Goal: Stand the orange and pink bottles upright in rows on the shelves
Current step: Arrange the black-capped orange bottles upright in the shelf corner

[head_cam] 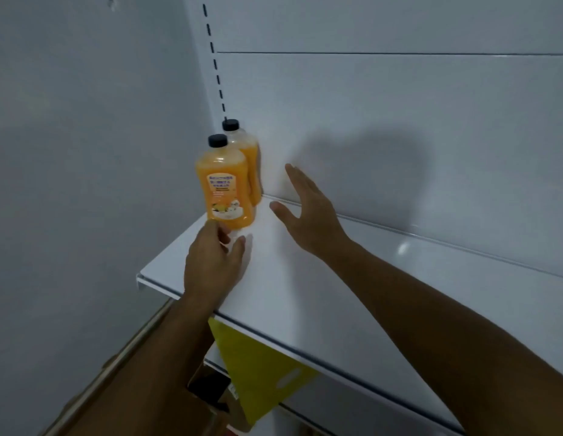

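Observation:
Two orange bottles with black caps stand upright at the left end of a white shelf point(352, 297), one behind the other. The front bottle point(225, 187) shows its label; the rear bottle point(247, 152) stands against the back panel. My left hand point(215, 262) sits just below the front bottle's base, its fingertips at or near the bottom of the bottle, fingers loosely spread and holding nothing. My right hand point(308, 212) hovers open over the shelf to the right of the bottles, fingers straight, apart from them. No pink bottle is in view.
A white wall closes the left side, and a slotted upright point(215, 62) runs up the back panel. Below the shelf hang a yellow bag point(258, 363) and a cardboard box point(211, 391). The shelf stretches bare to the right of the bottles.

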`<action>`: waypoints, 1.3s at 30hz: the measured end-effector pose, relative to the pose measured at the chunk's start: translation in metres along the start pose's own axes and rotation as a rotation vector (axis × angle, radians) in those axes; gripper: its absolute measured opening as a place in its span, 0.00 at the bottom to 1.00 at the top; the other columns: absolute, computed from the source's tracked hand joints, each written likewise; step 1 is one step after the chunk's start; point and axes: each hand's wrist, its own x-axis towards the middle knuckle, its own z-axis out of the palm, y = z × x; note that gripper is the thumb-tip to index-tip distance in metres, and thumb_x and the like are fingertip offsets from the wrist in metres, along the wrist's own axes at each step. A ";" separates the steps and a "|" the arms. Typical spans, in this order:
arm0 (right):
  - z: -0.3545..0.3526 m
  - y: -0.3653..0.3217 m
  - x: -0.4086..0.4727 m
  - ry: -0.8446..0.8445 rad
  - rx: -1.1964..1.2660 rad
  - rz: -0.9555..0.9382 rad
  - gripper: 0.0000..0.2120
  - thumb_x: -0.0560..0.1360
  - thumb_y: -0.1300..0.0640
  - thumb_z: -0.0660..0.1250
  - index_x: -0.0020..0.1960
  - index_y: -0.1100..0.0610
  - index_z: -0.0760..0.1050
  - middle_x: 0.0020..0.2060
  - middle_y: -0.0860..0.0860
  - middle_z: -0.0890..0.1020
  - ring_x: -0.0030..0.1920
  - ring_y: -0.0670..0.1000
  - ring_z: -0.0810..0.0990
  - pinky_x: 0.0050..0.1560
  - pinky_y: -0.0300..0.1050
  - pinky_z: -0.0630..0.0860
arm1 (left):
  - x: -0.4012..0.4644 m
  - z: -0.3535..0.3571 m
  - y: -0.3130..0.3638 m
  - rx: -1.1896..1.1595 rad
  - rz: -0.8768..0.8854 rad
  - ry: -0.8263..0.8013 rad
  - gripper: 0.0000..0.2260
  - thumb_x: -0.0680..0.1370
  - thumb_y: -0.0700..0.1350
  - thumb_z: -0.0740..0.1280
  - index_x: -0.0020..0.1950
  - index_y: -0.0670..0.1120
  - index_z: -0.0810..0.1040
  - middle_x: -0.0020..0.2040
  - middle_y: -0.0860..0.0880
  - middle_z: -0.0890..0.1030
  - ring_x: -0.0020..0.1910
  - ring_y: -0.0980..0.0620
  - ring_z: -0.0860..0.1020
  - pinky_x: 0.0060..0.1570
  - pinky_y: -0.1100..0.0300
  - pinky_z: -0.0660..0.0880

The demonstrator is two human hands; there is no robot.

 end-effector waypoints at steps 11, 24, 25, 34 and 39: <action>-0.222 0.069 -0.149 0.249 -0.307 0.227 0.10 0.77 0.52 0.65 0.56 0.56 0.77 0.46 0.50 0.81 0.46 0.50 0.79 0.48 0.51 0.78 | -0.113 0.132 0.196 -0.147 0.465 -0.575 0.17 0.77 0.47 0.70 0.63 0.45 0.74 0.58 0.48 0.79 0.54 0.54 0.76 0.52 0.63 0.70; -0.389 0.093 -0.262 0.411 -0.535 0.485 0.13 0.77 0.53 0.65 0.60 0.55 0.75 0.54 0.51 0.79 0.51 0.50 0.78 0.53 0.49 0.78 | -0.219 0.211 0.335 -0.288 0.670 -0.766 0.20 0.77 0.50 0.69 0.67 0.48 0.70 0.60 0.52 0.76 0.55 0.55 0.76 0.51 0.64 0.72; -0.394 0.094 -0.267 0.426 -0.536 0.487 0.13 0.78 0.53 0.65 0.60 0.55 0.75 0.54 0.51 0.80 0.51 0.49 0.78 0.53 0.48 0.78 | -0.223 0.212 0.340 -0.296 0.678 -0.775 0.18 0.78 0.50 0.68 0.66 0.48 0.70 0.58 0.53 0.76 0.55 0.55 0.76 0.50 0.66 0.72; -0.415 0.101 -0.295 0.395 -0.461 0.532 0.18 0.77 0.54 0.67 0.65 0.57 0.71 0.59 0.53 0.78 0.57 0.50 0.76 0.59 0.46 0.75 | -0.250 0.225 0.359 -0.388 0.607 -0.737 0.18 0.78 0.50 0.68 0.66 0.48 0.70 0.62 0.50 0.77 0.53 0.57 0.74 0.50 0.65 0.69; -0.399 0.110 -0.274 0.378 -0.330 0.633 0.28 0.76 0.52 0.69 0.72 0.56 0.64 0.65 0.53 0.74 0.63 0.53 0.74 0.57 0.42 0.71 | -0.229 0.227 0.352 -0.382 0.488 -0.746 0.27 0.76 0.50 0.70 0.71 0.47 0.65 0.69 0.49 0.72 0.59 0.55 0.71 0.55 0.60 0.69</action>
